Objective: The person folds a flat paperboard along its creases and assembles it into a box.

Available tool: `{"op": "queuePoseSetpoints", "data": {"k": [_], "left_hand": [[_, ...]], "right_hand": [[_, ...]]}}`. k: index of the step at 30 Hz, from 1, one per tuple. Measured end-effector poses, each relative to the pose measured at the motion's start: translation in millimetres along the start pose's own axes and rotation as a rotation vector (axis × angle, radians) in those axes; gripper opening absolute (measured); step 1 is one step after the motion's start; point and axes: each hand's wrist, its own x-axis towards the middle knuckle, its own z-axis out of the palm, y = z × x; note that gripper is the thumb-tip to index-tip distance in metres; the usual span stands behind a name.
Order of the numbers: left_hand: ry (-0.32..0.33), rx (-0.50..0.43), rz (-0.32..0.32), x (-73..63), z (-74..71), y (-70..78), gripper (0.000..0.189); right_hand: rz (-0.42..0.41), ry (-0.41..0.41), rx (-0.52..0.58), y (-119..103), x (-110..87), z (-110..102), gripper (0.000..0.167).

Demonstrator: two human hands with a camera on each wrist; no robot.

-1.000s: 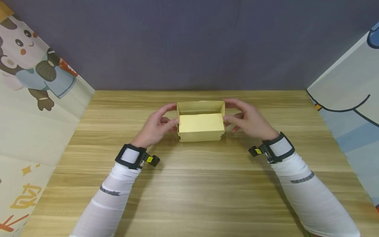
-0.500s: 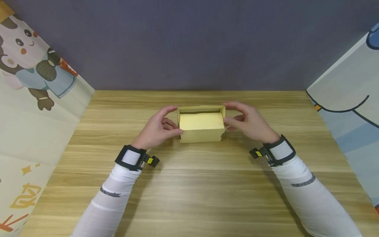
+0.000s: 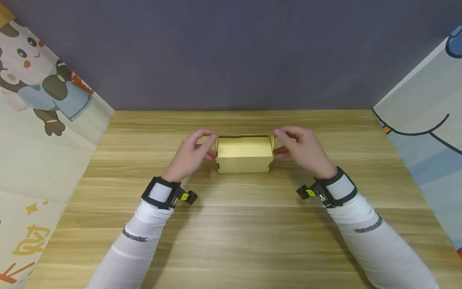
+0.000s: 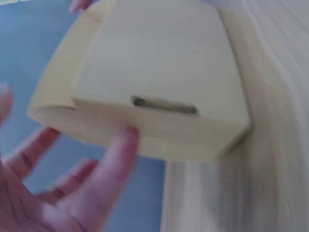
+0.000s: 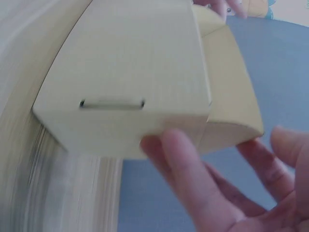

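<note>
A small pale-yellow cardboard box (image 3: pixel 243 165) stands on the wooden table. A brighter panel (image 3: pixel 245 147) covers most of its opening, with the raised back edge just behind. My left hand (image 3: pixel 188 156) is at the box's left end, fingertips against the end wall and a side flap (image 4: pixel 53 113); its thumb stays off the cardboard in the left wrist view. At the opposite end my right hand (image 3: pixel 306 150) touches the end wall and the other side flap (image 5: pixel 229 135), thumb apart. A narrow slot (image 5: pixel 112 104) shows near the front wall's edge. The inside is mostly hidden.
The wooden tabletop (image 3: pixel 245 241) stretches in front of the box. A dark blue-grey wall (image 3: pixel 245 52) rises along the back edge. Printed panels with cartoon figures flank both sides, such as the left panel (image 3: pixel 47 160).
The box's back panel has come down and forward, narrowing the visible opening. My left thumb has moved from the front corner up to the left end. My right thumb has lifted off the box's edge.
</note>
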Motion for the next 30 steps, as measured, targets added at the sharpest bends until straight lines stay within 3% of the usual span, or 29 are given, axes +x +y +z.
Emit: {"op": "queuePoseSetpoints", "data": {"k": [5, 9, 14, 22, 30], "left_hand": [[0.033, -0.023, -0.101, 9.4, 0.2, -4.0, 0.048], [0.032, -0.072, -0.141, 12.0, -0.5, -9.7, 0.047], [-0.010, -0.158, -0.186, 11.6, -1.0, -10.3, 0.055], [-0.102, -0.222, -0.386, 9.6, -4.4, -13.5, 0.080], [-0.151, -0.231, -0.399, 8.1, -4.8, -18.3, 0.078]], "right_hand": [[0.038, 0.028, -0.009, -6, 0.0, 5, 0.045], [0.055, 0.019, -0.008, -7, 0.5, 6, 0.042], [0.087, -0.015, 0.024, -6, 0.1, 3, 0.045], [0.215, -0.102, 0.102, 2, 2.8, -2, 0.068], [0.264, -0.199, 0.118, 9, 2.1, -7, 0.073]]}}
